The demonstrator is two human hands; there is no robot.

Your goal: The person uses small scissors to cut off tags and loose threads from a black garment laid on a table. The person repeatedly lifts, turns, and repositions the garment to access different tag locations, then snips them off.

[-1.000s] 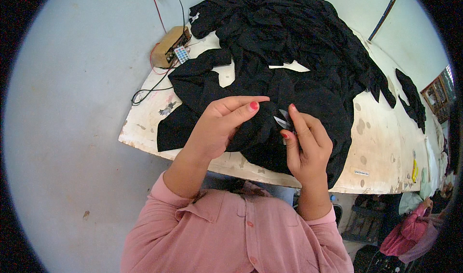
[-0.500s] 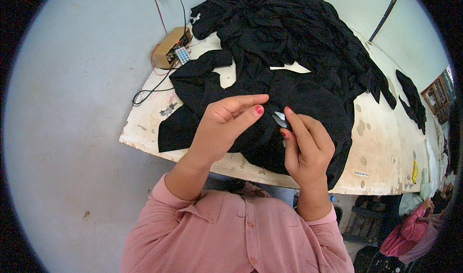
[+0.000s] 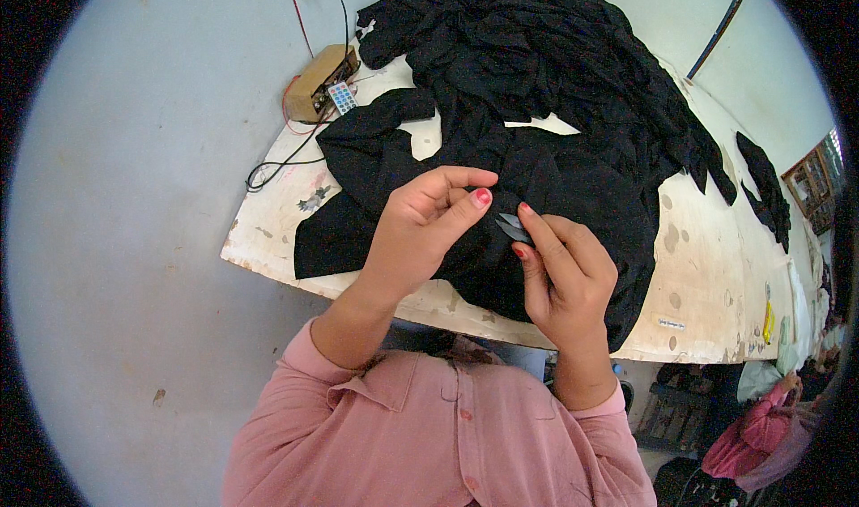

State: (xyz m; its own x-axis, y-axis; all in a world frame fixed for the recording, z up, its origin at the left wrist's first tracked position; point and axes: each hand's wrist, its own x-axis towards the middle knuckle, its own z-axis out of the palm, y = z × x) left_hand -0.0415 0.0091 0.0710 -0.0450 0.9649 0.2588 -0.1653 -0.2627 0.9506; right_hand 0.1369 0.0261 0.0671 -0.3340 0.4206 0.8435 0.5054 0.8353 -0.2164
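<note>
In my right hand (image 3: 573,265) is a small pair of thread snips (image 3: 512,229), pinched between thumb and fingers. Their dark pointed blades aim left and stand slightly apart. My left hand (image 3: 425,221) is raised just left of the blades, with thumb and index finger brought close together and the other fingers curled. Whatever the left fingertips may hold is too fine to make out. Beneath both hands black cloth (image 3: 573,180) lies spread over the pale table (image 3: 698,265), reaching its near edge.
A large heap of black fabric (image 3: 510,33) covers the table's far side. At the left stand a brown box with wires (image 3: 318,85) and a small remote control (image 3: 342,97). A black scrap (image 3: 761,180) lies at the right, and a person's pink sleeve (image 3: 756,426) shows lower right.
The snips and my right fingers have shifted slightly left, and the blades have turned a little more toward my left hand. My left hand has risen slightly.
</note>
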